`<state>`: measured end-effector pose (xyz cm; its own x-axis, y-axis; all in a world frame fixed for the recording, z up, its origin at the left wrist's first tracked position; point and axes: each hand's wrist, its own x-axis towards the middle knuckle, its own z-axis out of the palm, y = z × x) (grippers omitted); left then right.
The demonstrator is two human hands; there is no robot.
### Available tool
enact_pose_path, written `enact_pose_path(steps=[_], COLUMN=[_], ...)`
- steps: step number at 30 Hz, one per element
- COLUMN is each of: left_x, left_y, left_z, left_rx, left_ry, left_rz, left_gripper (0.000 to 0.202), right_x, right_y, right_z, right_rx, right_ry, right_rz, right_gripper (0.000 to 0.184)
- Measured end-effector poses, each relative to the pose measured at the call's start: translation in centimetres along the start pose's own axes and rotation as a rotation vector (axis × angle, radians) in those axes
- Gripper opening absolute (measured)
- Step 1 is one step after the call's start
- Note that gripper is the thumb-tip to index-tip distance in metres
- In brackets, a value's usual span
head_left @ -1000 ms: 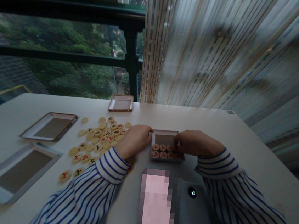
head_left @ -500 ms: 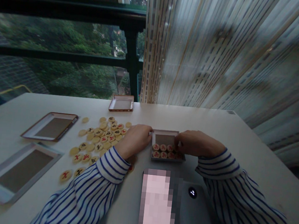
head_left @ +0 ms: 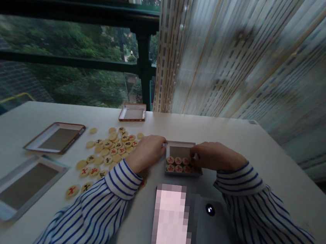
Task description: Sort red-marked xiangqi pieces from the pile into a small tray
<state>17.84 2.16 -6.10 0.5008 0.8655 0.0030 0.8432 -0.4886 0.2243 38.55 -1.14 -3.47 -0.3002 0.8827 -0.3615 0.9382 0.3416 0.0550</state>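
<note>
A small shallow box lies in the middle of the table, with two rows of Chinese chess pieces marked in red along its near side. My left hand is closed with its fingertips at the box's far left corner. Over the box's right side, my right hand curls its fingers inside the rim, by the rightmost pieces. What lies under those fingertips is hidden. Loose Chinese chess pieces, some red, some black, some blank side up, spread left of my left hand, and my left sleeve covers part of them.
At the left lie a brown-rimmed lid and a white tray. Another brown-rimmed lid sits at the far table edge. Close in front are a phone with a blurred-out screen and a grey device. A curtain hangs behind the table.
My right fingers have shifted very slightly inside the box. My left hand, the box and the loose pieces look unmoved.
</note>
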Motion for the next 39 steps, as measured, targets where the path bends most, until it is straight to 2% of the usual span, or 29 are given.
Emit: enact_pose_path(steps=[6,13,17,25,30,39], left_x=[-0.1,-0.3,-0.6,-1.2,-1.6,-2.1], left_y=[-0.3,-1.1,-2.0,-4.5,-5.9,-7.7], left_z=[-0.5,-2.2,-3.7,-5.9,-6.6,-7.1], left_rx=[0.007,-0.043,-0.088,-0.192,-0.208,-0.175], left_ry=[0.038,0.087,0.179,0.328,0.374,0.279], left_rz=[-0.001,-0.049,-0.068,-0.062,-0.047,-0.04], left_gripper=[0.033,0.034,0.034,0.034,0.031,0.03], right_x=[0.0,0.0,0.2,0.3,0.3,0.3], right_y=[0.5,-0.2,-0.7,-1.3,-1.7,-2.6], right_z=[-0.3,-1.1,-1.6,-1.4,-1.2,-1.2], right_rx=[-0.014,-0.105,-0.118,-0.133,-0.119,-0.088], right_ry=[0.029,0.25,0.36,0.617,0.659,0.661], right_rz=[0.006,0.06,0.083,0.087,0.052,-0.006], right_gripper=[0.029,0.031,0.033,0.026,0.025,0.023])
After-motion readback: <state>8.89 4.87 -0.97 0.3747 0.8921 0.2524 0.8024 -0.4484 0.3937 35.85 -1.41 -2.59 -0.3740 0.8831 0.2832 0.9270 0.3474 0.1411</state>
